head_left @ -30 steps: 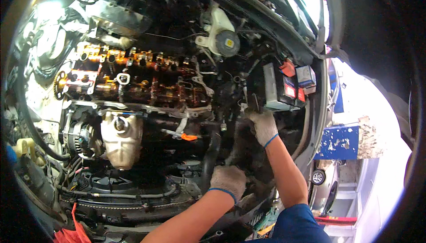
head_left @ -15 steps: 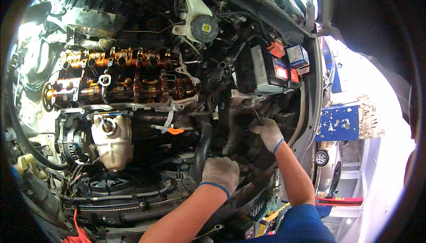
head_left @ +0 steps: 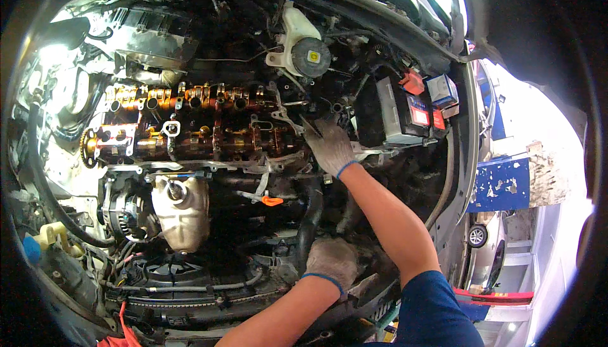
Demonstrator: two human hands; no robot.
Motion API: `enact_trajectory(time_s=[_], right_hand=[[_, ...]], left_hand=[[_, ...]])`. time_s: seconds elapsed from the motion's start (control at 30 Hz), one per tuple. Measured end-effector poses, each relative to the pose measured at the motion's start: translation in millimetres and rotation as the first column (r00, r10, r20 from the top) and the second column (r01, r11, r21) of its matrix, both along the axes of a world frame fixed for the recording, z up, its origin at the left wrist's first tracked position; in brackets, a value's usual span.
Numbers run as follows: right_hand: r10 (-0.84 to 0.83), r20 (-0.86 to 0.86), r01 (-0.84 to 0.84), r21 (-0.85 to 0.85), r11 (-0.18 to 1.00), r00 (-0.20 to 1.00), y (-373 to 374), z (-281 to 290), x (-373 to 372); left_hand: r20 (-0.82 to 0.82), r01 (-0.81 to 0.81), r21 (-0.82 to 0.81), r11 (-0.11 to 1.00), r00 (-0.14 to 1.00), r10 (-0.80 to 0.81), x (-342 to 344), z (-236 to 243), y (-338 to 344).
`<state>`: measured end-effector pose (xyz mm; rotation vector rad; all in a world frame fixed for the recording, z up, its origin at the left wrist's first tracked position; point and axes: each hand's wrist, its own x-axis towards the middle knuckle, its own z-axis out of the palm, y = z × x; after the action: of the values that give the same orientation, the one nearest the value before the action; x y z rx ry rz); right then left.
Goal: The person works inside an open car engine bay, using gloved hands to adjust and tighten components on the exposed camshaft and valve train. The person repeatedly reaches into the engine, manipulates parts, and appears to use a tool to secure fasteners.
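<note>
My right hand (head_left: pixel 328 147), in a soiled light work glove with a blue cuff, reaches to the right end of the uncovered cylinder head (head_left: pixel 209 166). Its fingers are stretched and parted, and nothing shows between them. Oily camshafts (head_left: pixel 190 144) lie along the head to the left of that hand. My left hand (head_left: pixel 332 261), gloved the same way, rests low at the front of the engine bay beside a thick black hose (head_left: pixel 309 217). Its fingers bend down out of sight, so its grip is hidden.
A battery (head_left: pixel 396 112) with a red terminal cover stands right of the engine. Behind is a white fluid reservoir (head_left: pixel 301 30) with a black cap. A metal heat shield (head_left: pixel 182 214), an alternator (head_left: pixel 125 215) and an orange-handled dipstick (head_left: pixel 272 201) sit in front of the head.
My right hand has moved left and farther in, from below the battery to the cylinder head's end. The thin rod at its fingers no longer shows. My left hand stays by the hose.
</note>
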<state>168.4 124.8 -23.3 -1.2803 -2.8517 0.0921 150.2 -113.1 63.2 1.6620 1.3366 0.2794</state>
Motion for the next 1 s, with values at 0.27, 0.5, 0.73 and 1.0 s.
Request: enact_trajectory(time_s=[0.27,0.5,0.73,1.0], right_hand=[[-0.152,0.071,0.167,-0.312,0.935,0.986,27.1,18.6,-17.9],[-0.276,0.082,0.287,-0.237,0.928,0.958,8.1,22.1,17.7],[-0.161,0.078,0.175,-0.237,0.956,0.984,-15.6,44.2,6.5],[-0.129,0.056,0.14,-0.308,0.941,0.99,-24.1,41.9,-33.5]], left_hand=[[0.06,-0.062,0.083,0.995,0.997,0.057,1.1,-3.7,-5.8],[0.011,-0.046,0.077,0.996,0.999,0.045,10.6,-10.1,-4.2],[0.022,-0.071,0.103,0.992,0.997,0.069,10.9,-11.1,-6.3],[0.026,-0.055,0.063,0.997,0.998,0.053,6.3,-4.3,-4.4]])
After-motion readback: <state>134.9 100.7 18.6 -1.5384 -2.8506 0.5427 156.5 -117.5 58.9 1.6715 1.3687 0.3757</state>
